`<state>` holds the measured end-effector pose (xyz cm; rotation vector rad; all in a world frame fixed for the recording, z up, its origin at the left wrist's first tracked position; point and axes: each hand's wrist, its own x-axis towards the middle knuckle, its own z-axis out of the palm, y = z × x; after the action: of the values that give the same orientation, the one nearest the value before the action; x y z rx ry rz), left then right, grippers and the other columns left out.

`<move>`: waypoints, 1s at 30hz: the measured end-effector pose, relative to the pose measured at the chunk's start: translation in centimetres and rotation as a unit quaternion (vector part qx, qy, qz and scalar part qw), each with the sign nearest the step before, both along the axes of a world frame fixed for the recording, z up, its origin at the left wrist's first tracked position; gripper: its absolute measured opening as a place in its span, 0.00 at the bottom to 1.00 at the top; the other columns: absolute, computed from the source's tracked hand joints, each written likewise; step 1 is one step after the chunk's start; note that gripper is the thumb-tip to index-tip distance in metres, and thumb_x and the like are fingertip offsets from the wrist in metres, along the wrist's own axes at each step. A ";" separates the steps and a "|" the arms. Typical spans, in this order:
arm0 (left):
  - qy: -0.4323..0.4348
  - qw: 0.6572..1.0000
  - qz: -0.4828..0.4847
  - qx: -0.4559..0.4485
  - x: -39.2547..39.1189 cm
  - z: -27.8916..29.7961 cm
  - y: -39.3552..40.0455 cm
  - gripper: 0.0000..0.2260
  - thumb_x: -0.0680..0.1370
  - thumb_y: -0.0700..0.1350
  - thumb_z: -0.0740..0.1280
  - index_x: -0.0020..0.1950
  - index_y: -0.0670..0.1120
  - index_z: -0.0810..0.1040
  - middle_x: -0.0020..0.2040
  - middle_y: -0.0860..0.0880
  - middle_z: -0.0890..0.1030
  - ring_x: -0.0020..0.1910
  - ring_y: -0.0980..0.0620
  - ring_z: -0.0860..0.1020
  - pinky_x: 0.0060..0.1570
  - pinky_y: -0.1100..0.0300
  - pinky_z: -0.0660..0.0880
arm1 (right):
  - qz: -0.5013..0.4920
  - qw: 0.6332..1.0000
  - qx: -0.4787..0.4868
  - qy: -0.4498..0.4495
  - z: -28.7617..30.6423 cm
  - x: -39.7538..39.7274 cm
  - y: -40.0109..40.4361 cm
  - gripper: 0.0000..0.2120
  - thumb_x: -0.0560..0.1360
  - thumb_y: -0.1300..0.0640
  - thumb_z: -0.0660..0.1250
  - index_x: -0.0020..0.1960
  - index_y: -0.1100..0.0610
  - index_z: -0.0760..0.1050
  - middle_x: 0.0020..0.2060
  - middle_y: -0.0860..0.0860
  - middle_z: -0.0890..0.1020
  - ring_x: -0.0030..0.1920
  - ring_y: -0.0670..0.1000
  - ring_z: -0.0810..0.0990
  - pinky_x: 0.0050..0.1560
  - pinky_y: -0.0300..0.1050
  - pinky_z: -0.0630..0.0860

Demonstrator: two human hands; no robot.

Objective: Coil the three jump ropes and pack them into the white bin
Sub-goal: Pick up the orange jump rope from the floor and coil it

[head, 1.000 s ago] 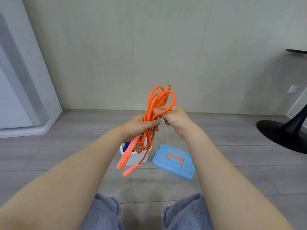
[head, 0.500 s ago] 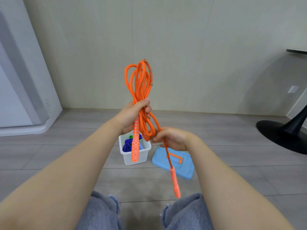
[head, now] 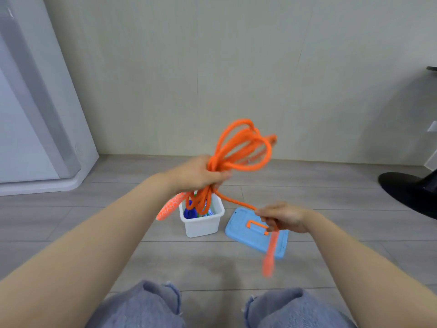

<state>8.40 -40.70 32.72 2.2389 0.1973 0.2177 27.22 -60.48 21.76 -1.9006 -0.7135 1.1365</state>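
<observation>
My left hand (head: 198, 174) grips the middle of a coiled orange jump rope (head: 243, 147), whose loops fan up and to the right. One patterned orange handle (head: 169, 208) hangs below that hand. My right hand (head: 283, 217) is closed on the rope's free end, and the other orange handle (head: 269, 254) dangles blurred beneath it. The white bin (head: 202, 223) stands on the floor under my left hand, holding a blue rope (head: 190, 212) and a bit of a green and white one.
A blue lid (head: 248, 235) with an orange handle lies on the floor right of the bin. A black pedestal base (head: 409, 192) stands at the far right. A white appliance fills the left side. My knees are at the bottom edge.
My left hand has dropped lower and tilted the coil from upright over to the right. My right hand has pulled the free end out to the right, above the blue lid.
</observation>
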 end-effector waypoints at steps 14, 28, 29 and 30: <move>0.149 0.906 0.154 0.364 -0.7 -7.5 1.1 0.13 0.76 0.44 0.65 0.56 0.43 0.65 0.51 0.42 0.79 0.47 0.40 0.78 0.38 0.54 0.69 | 0.091 0.981 0.006 -0.170 12.4 -3.7 7.4 0.09 0.80 0.56 0.62 0.42 0.57 0.74 0.27 0.47 0.66 0.23 0.43 0.61 0.21 0.34 0.58; 0.119 0.944 0.054 0.302 0.8 1.3 1.7 0.07 0.76 0.47 0.65 0.40 0.48 0.73 0.33 0.51 0.80 0.33 0.51 0.81 0.31 0.62 0.71 | 0.264 0.959 -0.059 0.082 5.4 -8.8 6.6 0.20 0.81 0.42 0.51 0.50 0.55 0.74 0.25 0.50 0.72 0.22 0.47 0.67 0.24 0.37 0.64; 0.134 0.942 -0.003 0.308 0.6 2.2 0.5 0.06 0.76 0.48 0.66 0.41 0.48 0.73 0.33 0.51 0.79 0.31 0.53 0.80 0.29 0.64 0.71 | 0.275 0.950 -0.087 0.119 4.9 -8.2 6.9 0.19 0.82 0.44 0.52 0.48 0.58 0.74 0.25 0.51 0.72 0.23 0.48 0.69 0.25 0.38 0.67; 0.154 0.931 -0.062 0.325 0.3 2.8 -0.7 0.05 0.75 0.48 0.67 0.42 0.48 0.74 0.33 0.51 0.78 0.31 0.54 0.78 0.28 0.66 0.69 | 0.291 0.949 -0.087 0.086 4.9 -6.9 6.6 0.16 0.83 0.52 0.53 0.48 0.62 0.74 0.27 0.54 0.74 0.26 0.51 0.72 0.31 0.39 0.72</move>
<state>8.73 -41.42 35.53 2.9318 0.1639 -0.1705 20.31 -53.85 26.68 -1.7449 -1.1503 1.7546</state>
